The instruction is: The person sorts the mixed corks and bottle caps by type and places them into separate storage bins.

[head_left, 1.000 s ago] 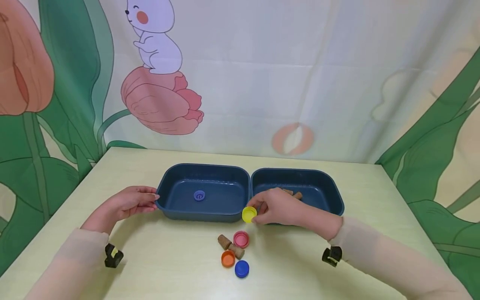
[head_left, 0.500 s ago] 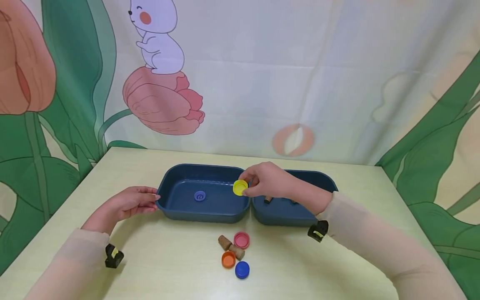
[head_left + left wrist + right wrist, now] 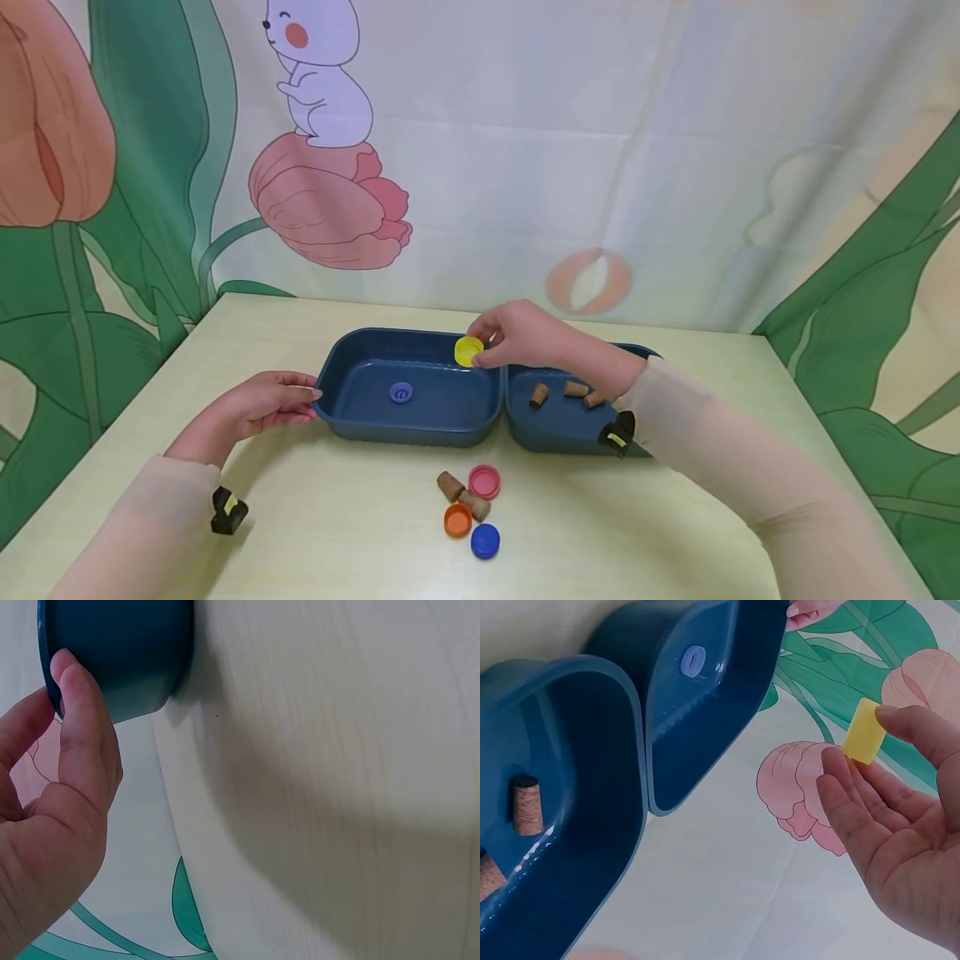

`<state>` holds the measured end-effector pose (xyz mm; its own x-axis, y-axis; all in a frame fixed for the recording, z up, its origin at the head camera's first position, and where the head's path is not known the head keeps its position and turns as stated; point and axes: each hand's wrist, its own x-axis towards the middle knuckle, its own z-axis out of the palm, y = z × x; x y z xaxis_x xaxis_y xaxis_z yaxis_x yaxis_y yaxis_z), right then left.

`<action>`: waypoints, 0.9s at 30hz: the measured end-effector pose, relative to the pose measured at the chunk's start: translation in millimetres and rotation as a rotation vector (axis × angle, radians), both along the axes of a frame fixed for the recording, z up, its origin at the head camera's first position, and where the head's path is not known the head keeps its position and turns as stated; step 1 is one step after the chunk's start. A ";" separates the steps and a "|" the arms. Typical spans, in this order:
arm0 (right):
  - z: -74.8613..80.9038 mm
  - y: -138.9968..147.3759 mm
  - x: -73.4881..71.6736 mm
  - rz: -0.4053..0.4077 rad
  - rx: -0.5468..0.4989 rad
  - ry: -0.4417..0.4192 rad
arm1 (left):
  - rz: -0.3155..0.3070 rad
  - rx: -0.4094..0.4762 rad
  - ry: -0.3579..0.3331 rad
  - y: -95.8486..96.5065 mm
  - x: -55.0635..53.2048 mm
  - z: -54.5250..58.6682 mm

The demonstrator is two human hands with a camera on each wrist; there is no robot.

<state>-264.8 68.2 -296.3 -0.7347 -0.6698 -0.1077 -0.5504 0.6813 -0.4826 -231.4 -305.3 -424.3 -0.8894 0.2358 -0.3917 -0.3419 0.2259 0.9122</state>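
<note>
My right hand (image 3: 517, 333) pinches a yellow bottle cap (image 3: 468, 352) between thumb and fingertips, over the right back part of the left blue bin (image 3: 420, 436). In the right wrist view the yellow cap (image 3: 864, 731) appears side-on. At that bin's left end, my left hand (image 3: 266, 406) holds the rim; the left wrist view has the fingertips (image 3: 67, 664) at the bin's edge (image 3: 120, 667). A light purple cap (image 3: 401, 392) lies inside the left bin. Several corks, such as one cork (image 3: 539, 395), lie in the right blue bin (image 3: 555, 437), partly hidden by my right forearm.
On the table in front of the bins lie a pink cap (image 3: 484, 482), an orange cap (image 3: 457, 520), a blue cap (image 3: 485, 542) and two corks (image 3: 475, 505) close together. A printed curtain (image 3: 480, 167) hangs behind the table's back edge.
My right hand has carried the yellow cap from the bins' front edge back and leftward, over the left bin. Corks in the right bin have come into sight. My left hand stays at the rim.
</note>
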 end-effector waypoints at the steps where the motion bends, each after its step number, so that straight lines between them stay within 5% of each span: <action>1: 0.0 -1.1 -1.8 0.001 0.000 0.002 | 0.002 -0.004 -0.001 0.6 0.2 -0.2; 27: -6.1 -47.3 -52.5 0.022 0.080 0.016 | 0.001 -0.016 -0.008 1.6 0.4 2.2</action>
<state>-317.4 21.0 -302.4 -0.7221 -0.6753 -0.1500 -0.5727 0.7053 -0.4179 -231.0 -303.8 -422.1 -0.8864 0.2281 -0.4027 -0.3496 0.2402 0.9056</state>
